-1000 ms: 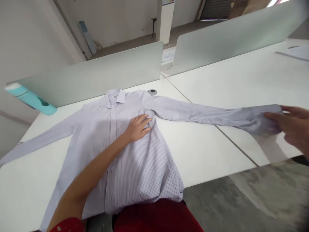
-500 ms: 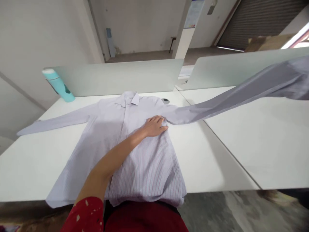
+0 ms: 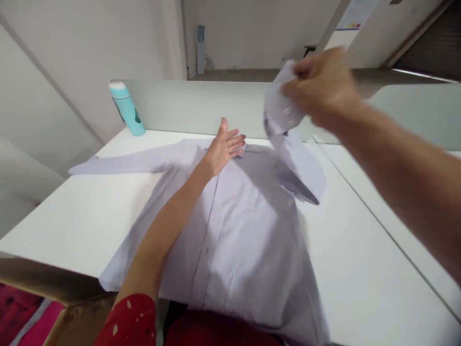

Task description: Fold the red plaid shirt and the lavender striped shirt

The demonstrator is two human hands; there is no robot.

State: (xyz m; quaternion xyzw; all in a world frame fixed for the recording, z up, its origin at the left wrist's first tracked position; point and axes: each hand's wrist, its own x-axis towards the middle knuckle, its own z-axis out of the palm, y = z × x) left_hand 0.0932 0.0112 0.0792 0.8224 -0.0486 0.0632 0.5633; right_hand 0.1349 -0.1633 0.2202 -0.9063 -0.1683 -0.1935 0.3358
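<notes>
So the big change in the last half second is the sleeve (image 3: pixel 304 161). It was pulled out long toward 2 o'clock, with the right hand out of frame; now the right hand (image 3: pixel 320 81) has swung back in to about 1 o'clock, pinching the cuff (image 3: pixel 279 98) up in the air. The sleeve's doubled back on itself below, its bend poking out past the shoulder. Looks to me like this side is being brought in over the body, though it's clearly not laid down yet.

Left hand (image 3: pixel 223 148) has moved too. It was flat on the chest near the armpit, and now it's over by the collar (image 3: pixel 241 151), around 12, fingers spread wide and nothing in the grip. Can't tell if it's actually touching fabric.

Shirt (image 3: pixel 248 240) itself is front up in the middle of the desk (image 3: pixel 367 269), hem toward 6, other sleeve (image 3: pixel 122 166) still straight out to about 9.

Writing-wise, not much luck. The teal bottle (image 3: pixel 126 108) at 10 shows no brand I can make out. There's a poster (image 3: pixel 353 17) way off at 1 with a colored strip along the bottom, too small to read. The tag inside the collar is hidden now.
</notes>
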